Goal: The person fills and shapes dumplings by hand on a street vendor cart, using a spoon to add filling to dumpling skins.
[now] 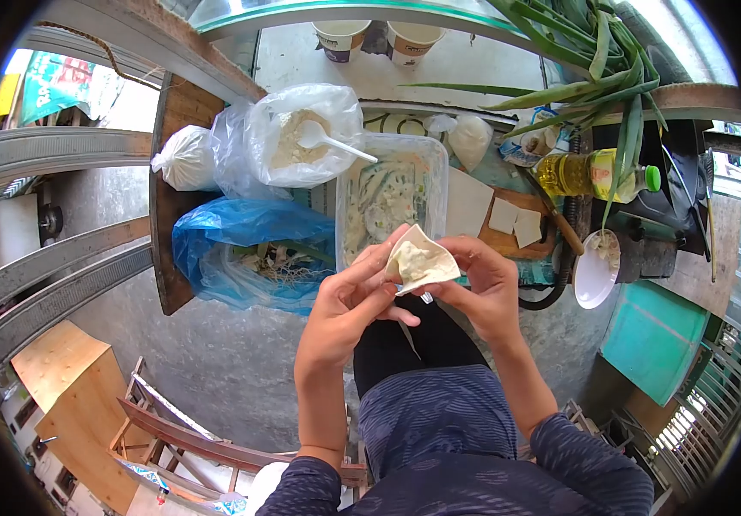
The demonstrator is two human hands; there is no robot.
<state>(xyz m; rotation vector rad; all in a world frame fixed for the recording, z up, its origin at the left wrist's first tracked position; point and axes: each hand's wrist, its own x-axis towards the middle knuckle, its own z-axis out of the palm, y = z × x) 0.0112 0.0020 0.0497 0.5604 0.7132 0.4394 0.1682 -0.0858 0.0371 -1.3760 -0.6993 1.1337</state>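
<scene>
Between my two hands, a pale square wrapper [423, 263] is held up, partly folded around a whitish filling. My left hand [355, 288] pinches its left edge, and my right hand [479, 279] grips its right edge with thumb and fingers. Just beyond them lies a clear plastic tub [393, 185] with the same sort of filling smeared inside. More square wrappers [515, 222] rest on a wooden board to the right of my right hand.
A bag of flour [301, 142] with a white scoop and a blue bag [254, 249] with roots lie left. To the right are a knife handle [563, 225], an oil bottle [598, 175], a white bowl [596, 271] and green leaves [598, 82]. Two cups [341, 40] stand behind.
</scene>
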